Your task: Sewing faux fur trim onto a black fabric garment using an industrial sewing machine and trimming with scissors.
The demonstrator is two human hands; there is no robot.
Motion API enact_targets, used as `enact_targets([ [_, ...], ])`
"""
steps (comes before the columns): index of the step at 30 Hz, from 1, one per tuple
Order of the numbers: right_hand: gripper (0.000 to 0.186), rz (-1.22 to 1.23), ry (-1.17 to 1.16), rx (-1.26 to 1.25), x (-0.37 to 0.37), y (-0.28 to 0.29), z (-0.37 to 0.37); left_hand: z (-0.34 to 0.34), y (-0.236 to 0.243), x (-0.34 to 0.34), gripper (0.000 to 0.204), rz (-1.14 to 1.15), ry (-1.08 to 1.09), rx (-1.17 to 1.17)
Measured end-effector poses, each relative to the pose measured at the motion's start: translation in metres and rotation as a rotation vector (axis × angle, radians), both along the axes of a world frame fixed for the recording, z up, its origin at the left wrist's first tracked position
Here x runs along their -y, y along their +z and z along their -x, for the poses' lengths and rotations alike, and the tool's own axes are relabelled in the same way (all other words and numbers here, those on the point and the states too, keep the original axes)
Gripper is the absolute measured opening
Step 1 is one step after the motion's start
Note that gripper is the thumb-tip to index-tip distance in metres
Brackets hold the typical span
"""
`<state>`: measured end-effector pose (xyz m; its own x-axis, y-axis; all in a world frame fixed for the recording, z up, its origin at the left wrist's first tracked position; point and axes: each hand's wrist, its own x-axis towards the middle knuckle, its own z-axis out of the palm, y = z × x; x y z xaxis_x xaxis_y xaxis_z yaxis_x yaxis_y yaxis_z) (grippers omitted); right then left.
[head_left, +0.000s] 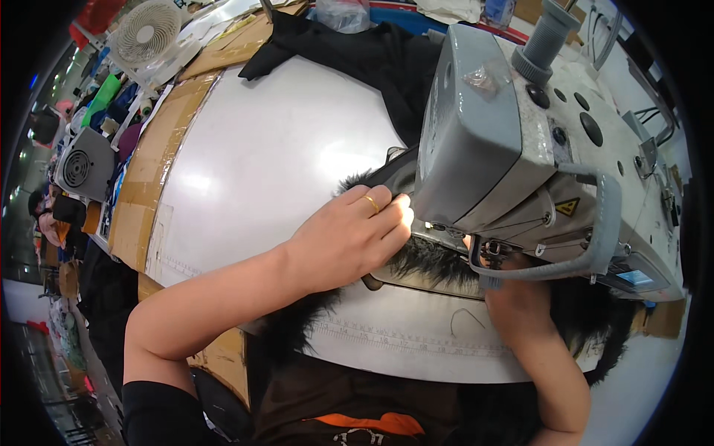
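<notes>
A grey and white sewing machine (476,149) takes up the right side, its lit needle area low on its left end. Black fur trim (435,262) runs under that end, along with dark fabric (401,177). My left hand (355,232), with a ring on one finger, is closed on the fur-trimmed fabric just left of the needle area. My right hand (519,293) is at the near side of the machine, beside the fur. Its fingers are mostly hidden behind the grey guard bar (595,238), so their grip does not show.
A white tabletop (268,141) with a printed ruler along its near edge is bordered by taped cardboard (152,178). Black cloth (357,59) lies at the back. At the far left stand a white fan (145,33) and a grey box (83,165). A loose thread (465,314) rests near my right hand.
</notes>
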<state>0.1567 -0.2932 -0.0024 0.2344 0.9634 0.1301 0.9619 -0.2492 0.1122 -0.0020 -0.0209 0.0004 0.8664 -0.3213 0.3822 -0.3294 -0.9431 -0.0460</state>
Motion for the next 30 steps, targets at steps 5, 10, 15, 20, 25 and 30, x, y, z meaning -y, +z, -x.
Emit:
enact_targets([
  [5, 0.037, -0.093, 0.012, 0.061, 0.010, -0.005, 0.004, 0.007, 0.006, 0.011, 0.034, -0.059, -0.038, -0.025],
  [10, 0.049, -0.039, -0.105, -0.033, 0.019, -0.004, 0.012, 0.006, 0.007, 0.021, 0.033, -0.071, -0.008, -0.026],
  [15, 0.053, -0.005, -0.135, -0.049, 0.020, 0.002, 0.014, 0.010, 0.004, 0.020, 0.035, -0.038, 0.022, -0.019],
  [20, 0.052, -0.007, -0.089, 0.028, 0.023, 0.000, 0.009, 0.009, 0.003, 0.020, 0.034, 0.034, 0.021, -0.009],
  [25, 0.045, -0.040, -0.058, 0.214, 0.024, -0.003, -0.005, -0.001, -0.002, 0.017, 0.026, 0.079, 0.009, -0.030],
  [30, 0.045, 0.020, -0.129, 0.128, 0.031, -0.002, -0.002, -0.003, -0.002, 0.018, 0.022, 0.073, 0.022, 0.008],
])
